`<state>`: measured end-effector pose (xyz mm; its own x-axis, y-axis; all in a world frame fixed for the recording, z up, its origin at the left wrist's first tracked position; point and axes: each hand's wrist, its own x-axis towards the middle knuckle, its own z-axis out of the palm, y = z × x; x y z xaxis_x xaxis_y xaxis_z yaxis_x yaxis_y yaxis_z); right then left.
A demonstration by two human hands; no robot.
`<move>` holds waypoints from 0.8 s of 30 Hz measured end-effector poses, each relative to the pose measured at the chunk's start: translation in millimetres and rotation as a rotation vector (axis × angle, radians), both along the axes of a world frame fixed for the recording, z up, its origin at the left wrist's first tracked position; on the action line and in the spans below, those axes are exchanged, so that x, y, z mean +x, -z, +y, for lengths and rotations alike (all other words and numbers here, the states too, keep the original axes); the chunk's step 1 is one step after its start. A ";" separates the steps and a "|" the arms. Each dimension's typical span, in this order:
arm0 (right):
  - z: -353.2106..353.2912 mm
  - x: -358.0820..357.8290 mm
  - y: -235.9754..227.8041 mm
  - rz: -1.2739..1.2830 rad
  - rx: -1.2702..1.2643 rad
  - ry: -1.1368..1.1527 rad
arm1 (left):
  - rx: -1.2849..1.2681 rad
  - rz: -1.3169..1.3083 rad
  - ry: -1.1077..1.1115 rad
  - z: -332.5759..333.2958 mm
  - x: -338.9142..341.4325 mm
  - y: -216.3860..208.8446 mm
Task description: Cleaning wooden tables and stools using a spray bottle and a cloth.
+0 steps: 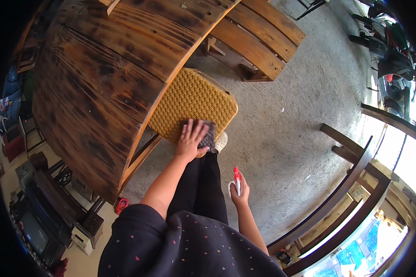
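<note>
Currently, in the head view, take clock directions from the middle of the picture, with 12 at its top edge. Your left hand [192, 138] is just off centre toward 9 o'clock. It lies flat, fingers extended and slightly spread, on a dark grey cloth [210, 134]. The cloth rests on the woven tan seat [194, 99], at that seat's 5 o'clock edge. The seat itself sits at 11 o'clock, close to centre; the edge of the plank table [106, 69], at 10 o'clock, overlaps the seat's 9 o'clock side.

Your right hand [243, 191] is at 5 o'clock, well apart from the seat. It is closed around a spray bottle [237, 181] with a red nozzle and a white trigger; the lower part of the bottle is hidden from view.

Note the surroundings. A slatted wooden bench [259, 32] is at 1 o'clock on the concrete floor [286, 120]. A motorcycle [395, 64] is at 2 o'clock, a dark curved wooden rail [351, 180] at 4 o'clock. A white perforated shoe [222, 142] shows just beside the cloth, at its 4 o'clock side.
</note>
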<state>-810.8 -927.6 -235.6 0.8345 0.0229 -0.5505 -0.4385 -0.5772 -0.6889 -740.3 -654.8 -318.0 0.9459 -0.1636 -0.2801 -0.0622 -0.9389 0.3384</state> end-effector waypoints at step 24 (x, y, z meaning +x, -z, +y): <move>-51.4 316.1 -48.4 -0.548 0.060 -0.130 | -0.057 0.427 -0.831 -114.7 48.0 -45.2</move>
<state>-494.7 -979.0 -187.1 0.9862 0.1627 -0.0322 0.0645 -0.5553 -0.8291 -692.3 -769.5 -272.8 0.5841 0.4952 -0.6432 0.7620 -0.6075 0.2242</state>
